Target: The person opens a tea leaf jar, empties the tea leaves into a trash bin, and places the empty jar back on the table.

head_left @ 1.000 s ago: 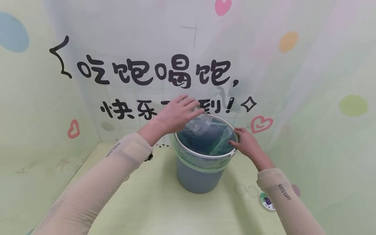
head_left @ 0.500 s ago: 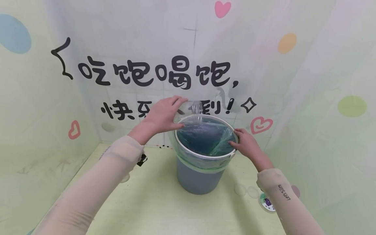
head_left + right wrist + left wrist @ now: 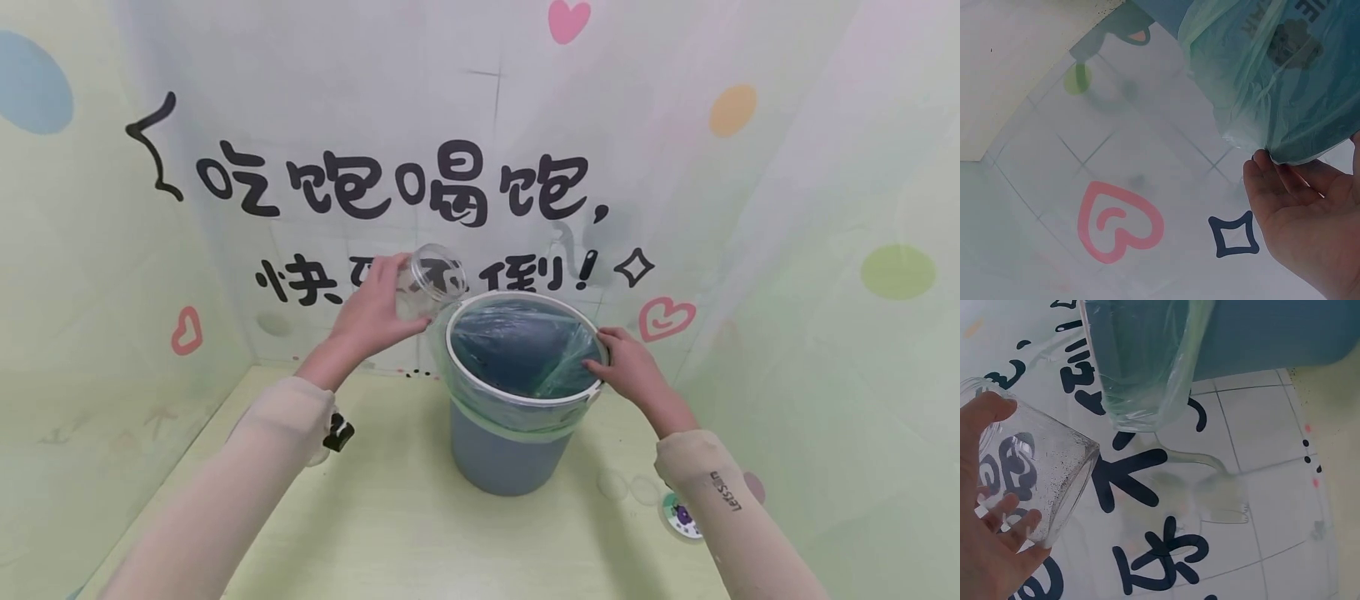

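Observation:
My left hand (image 3: 367, 315) grips a clear, wide-mouthed jar (image 3: 437, 273) just left of the bin's rim, its mouth tilted up and toward the right. In the left wrist view, small dark specks cling inside the jar (image 3: 1054, 465), near its base. A blue-grey trash bin (image 3: 510, 467) with a white rim stands upright, lined with a translucent green bag (image 3: 517, 414) folded over the edge. My right hand (image 3: 633, 367) holds the bin's right rim, thumb inside and fingers outside. In the right wrist view, those fingertips press against the green bag (image 3: 1260, 100).
The bin stands on a pale yellow-green surface (image 3: 420, 533) before a printed wall sheet (image 3: 420, 100). A round lid with a purple picture (image 3: 681, 517) lies beside my right sleeve. A small black-and-white item (image 3: 339, 432) sits by my left sleeve.
My left hand has carried the jar from over the bin's opening leftward past the rim, turning it from mouth down to mouth up. The right hand stays on the rim.

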Motion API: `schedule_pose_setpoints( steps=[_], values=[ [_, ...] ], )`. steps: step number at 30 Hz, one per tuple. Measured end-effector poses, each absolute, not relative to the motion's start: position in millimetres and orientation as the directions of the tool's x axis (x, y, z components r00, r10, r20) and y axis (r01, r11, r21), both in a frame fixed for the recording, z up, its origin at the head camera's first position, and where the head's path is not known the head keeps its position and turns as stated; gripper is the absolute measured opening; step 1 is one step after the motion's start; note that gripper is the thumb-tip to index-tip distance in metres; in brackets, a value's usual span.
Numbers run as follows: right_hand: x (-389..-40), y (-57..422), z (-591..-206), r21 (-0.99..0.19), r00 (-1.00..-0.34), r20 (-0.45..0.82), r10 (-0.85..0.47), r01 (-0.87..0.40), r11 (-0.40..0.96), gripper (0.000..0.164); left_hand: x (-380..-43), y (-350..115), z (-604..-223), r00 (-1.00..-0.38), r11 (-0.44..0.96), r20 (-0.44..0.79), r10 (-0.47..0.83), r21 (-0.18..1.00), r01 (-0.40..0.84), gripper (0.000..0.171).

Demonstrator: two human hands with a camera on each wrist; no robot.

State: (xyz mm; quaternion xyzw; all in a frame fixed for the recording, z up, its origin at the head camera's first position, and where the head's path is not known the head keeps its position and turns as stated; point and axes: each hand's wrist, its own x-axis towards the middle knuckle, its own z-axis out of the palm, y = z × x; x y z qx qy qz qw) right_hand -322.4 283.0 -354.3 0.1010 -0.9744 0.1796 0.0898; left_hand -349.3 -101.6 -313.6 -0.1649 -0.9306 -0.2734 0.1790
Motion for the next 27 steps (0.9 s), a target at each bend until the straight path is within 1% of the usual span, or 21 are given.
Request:
schedule_pose_setpoints(
  steps=[6, 15, 27],
  values=[
    [-321, 283, -353, -0.34, -0.967, 0.202, -0.157, -0.22, 0.914, 0.06, -350, -117, -340, -0.899, 0.774, 0.405, 0.166, 0.511, 0.373, 0.095],
    [-322, 283, -354, -0.347, -0.969, 0.196, -0.151, -0.213, 0.913, 0.06, -348, -132, -376, -0.926, 0.79, 0.355, 0.13, 0.527, 0.313, 0.095],
    [-324, 283, -354, -0.333, -0.966, 0.205, -0.158, -0.22, 0.917, 0.06, -343, -149, -426, -0.959, 0.772, 0.268, 0.095, 0.588, 0.241, 0.094]
  ],
)
